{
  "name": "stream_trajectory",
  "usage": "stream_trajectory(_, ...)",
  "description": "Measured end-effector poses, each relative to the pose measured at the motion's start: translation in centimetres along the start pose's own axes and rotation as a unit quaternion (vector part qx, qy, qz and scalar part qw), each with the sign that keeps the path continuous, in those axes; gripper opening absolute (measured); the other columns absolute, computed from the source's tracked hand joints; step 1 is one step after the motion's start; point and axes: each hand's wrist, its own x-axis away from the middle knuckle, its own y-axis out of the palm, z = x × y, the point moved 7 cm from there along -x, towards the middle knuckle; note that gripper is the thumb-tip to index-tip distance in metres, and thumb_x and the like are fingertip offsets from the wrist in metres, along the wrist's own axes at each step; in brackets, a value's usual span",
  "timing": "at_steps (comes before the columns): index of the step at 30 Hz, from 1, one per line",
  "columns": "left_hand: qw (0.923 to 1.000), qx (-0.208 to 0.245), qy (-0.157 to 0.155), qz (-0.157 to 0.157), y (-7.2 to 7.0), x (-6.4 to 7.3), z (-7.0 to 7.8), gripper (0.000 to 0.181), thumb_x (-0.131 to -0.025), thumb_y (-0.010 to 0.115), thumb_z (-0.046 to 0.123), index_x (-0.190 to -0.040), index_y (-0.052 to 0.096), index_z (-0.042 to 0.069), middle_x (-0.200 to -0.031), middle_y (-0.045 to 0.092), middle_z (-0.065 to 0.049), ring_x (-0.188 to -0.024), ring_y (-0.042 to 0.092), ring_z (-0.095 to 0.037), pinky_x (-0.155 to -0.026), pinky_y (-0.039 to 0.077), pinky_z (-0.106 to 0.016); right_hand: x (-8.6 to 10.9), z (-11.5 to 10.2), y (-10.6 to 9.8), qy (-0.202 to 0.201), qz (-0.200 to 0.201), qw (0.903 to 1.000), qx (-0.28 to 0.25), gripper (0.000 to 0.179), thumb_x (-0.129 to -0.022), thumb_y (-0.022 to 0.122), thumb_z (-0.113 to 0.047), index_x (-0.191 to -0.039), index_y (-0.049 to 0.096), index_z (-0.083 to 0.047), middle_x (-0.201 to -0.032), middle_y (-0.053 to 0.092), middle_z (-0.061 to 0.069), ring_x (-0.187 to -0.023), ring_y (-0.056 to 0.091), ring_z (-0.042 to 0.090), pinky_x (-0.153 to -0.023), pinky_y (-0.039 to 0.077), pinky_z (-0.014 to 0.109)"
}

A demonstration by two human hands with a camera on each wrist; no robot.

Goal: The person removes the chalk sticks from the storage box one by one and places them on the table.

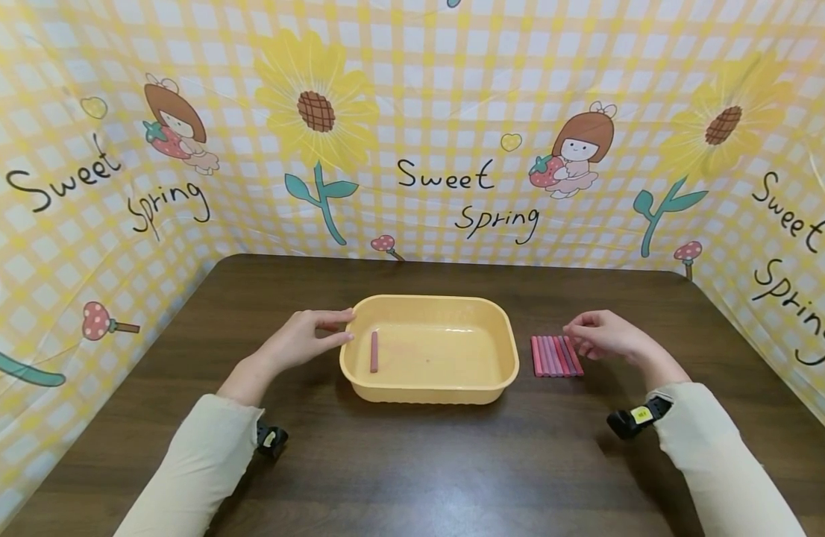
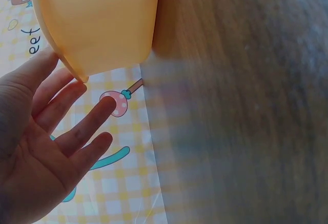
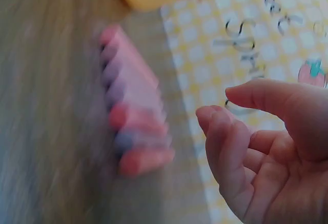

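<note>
My left hand (image 1: 309, 337) touches the left end of a yellow plastic tray (image 1: 429, 385) with its thumb and fingertips at the rim. In the left wrist view, the other fingers (image 2: 92, 152) of that hand stand spread apart. One dull pink stick (image 1: 374, 352) lies inside the tray, near its left end. Right of the tray, several pink, red and purple round sticks (image 1: 553, 356) lie side by side in a row. Over the row's right end hovers my right hand (image 1: 607, 335), its fingers loosely bent. A gap shows between its thumb and forefinger, with nothing held there.
The dark wooden table (image 1: 412, 462) carries the tray and sticks. A yellow checked cloth (image 1: 426, 134) with printed flowers and figures rises behind and along both sides. Black wrist cameras are strapped below the sleeves (image 1: 714, 432).
</note>
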Motion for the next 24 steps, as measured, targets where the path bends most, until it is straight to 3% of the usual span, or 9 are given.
stream_trajectory(10,1.0,-0.002,0.003,0.007,-0.1,0.1,0.0,0.048,-0.09,0.061,0.029,-0.13,0.055,0.003,-0.135,0.052,-0.016,-0.112,0.06,-0.034,-0.093,0.05,-0.048,-1.1,-6.4,1.9,-0.057,-0.024,0.997,0.046,0.041,-0.095,0.053,-0.034,-0.111,0.057,0.004,-0.096,0.066,0.014,-0.073,0.058,0.013,-0.063,0.054,0.028)
stream_trajectory(17,1.0,0.0,0.003,0.008,-0.1,0.1,-0.1,0.048,-0.09,0.062,0.028,-0.13,0.055,0.003,-0.135,0.052,-0.015,-0.112,0.061,-0.033,-0.092,0.051,-0.046,-2.4,-9.3,3.9,-0.051,-0.063,0.9967,0.009,0.038,-0.095,0.053,-0.027,-0.113,0.055,0.006,-0.085,0.062,0.005,-0.064,0.054,0.009,-0.058,0.05,0.021)
stream_trajectory(24,1.0,0.007,0.004,0.006,-0.1,0.0,-0.2,0.048,-0.09,0.062,0.028,-0.13,0.054,0.003,-0.135,0.052,-0.015,-0.111,0.061,-0.033,-0.091,0.052,-0.045,-3.2,-11.7,5.9,-0.061,-0.093,0.9938,0.003,0.031,-0.095,0.054,-0.026,-0.108,0.057,0.001,-0.087,0.059,0.007,-0.063,0.051,0.012,-0.053,0.045,0.02)
